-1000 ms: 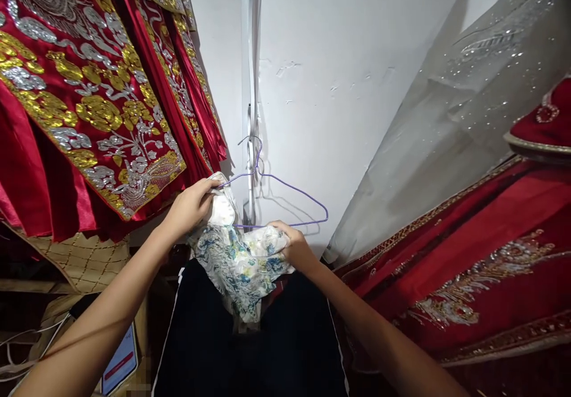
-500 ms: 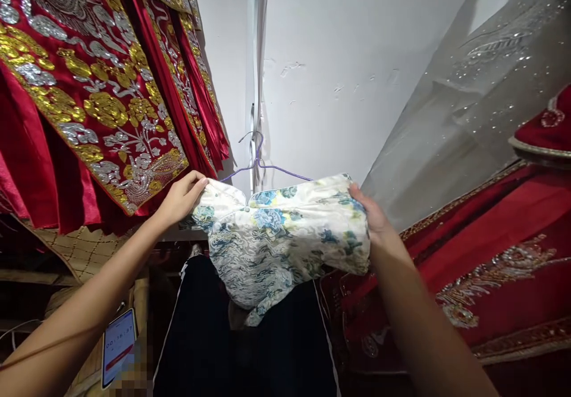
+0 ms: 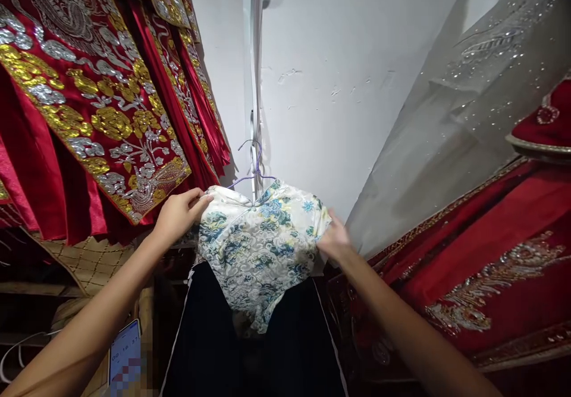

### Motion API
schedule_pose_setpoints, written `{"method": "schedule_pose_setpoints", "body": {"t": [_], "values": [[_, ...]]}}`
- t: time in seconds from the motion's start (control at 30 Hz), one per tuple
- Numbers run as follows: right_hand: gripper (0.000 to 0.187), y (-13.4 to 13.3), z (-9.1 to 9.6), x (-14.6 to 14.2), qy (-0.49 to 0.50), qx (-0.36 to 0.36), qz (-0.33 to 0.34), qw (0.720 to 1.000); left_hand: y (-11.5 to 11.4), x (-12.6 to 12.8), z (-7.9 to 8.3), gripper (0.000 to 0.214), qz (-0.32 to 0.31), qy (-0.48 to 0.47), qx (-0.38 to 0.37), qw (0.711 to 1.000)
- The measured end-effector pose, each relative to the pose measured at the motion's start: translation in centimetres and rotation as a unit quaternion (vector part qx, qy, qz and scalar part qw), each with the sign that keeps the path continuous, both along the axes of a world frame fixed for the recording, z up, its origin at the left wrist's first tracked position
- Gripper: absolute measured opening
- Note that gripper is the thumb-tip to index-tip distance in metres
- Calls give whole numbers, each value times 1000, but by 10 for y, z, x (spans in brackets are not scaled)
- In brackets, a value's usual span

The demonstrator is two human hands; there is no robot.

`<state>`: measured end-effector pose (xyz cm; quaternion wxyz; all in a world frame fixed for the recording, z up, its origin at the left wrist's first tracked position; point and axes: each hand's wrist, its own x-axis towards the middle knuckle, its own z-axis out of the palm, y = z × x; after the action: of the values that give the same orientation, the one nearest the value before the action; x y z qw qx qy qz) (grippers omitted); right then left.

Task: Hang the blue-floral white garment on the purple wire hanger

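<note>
A white blouse (image 3: 263, 248) with a blue and green floral print hangs over a purple wire hanger (image 3: 243, 178) in front of me. My left hand (image 3: 181, 212) pinches the blouse at its left shoulder, thumb and fingers closed on the cloth. At the blouse's right sleeve is my right hand (image 3: 334, 239), slightly blurred, its fingers closed around the sleeve edge. The hanger's hook and part of its left arm show above the neckline; most of its right arm is hidden under the cloth.
Red garments with gold and silver sequins (image 3: 111, 123) hang on the left. A sheer, sparkling veil-like fabric (image 3: 428, 123) and a red embroidered garment (image 3: 482, 254) are on the right. A phone (image 3: 125, 352) showing a timer lies at lower left. A white wall (image 3: 330, 46) stands ahead.
My right hand has moved inward and slightly down, drawing the blouse's right side over the hanger. The blouse now hangs more squarely, its printed front spread out. My left hand still grips the left shoulder.
</note>
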<state>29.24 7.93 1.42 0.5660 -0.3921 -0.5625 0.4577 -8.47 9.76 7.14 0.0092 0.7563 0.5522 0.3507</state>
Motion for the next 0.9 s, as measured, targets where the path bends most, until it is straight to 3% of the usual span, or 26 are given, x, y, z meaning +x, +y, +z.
{"method": "schedule_pose_setpoints", "body": {"t": [0.1, 0.23, 0.37, 0.53, 0.63, 0.8, 0.9], "values": [[78, 9, 16, 31, 25, -29, 19, 999, 3, 17, 10, 37, 2, 7, 37, 999], [67, 3, 40, 46, 37, -18, -20, 999, 15, 51, 33, 38, -53, 7, 79, 995], [69, -30, 44, 32, 65, -8, -44, 997, 25, 75, 45, 36, -82, 17, 79, 993], [62, -74, 36, 9, 61, -60, -11, 996, 33, 79, 38, 34, -94, 11, 85, 992], [61, -72, 45, 0, 53, -73, 9, 996, 40, 79, 39, 35, -97, 1, 98, 990], [71, -61, 51, -4, 51, -3, 12, 999, 47, 92, 56, 34, -80, 23, 110, 990], [81, -83, 45, -4, 37, -36, 93, 994, 40, 100, 56, 36, -80, 56, 107, 989]]}}
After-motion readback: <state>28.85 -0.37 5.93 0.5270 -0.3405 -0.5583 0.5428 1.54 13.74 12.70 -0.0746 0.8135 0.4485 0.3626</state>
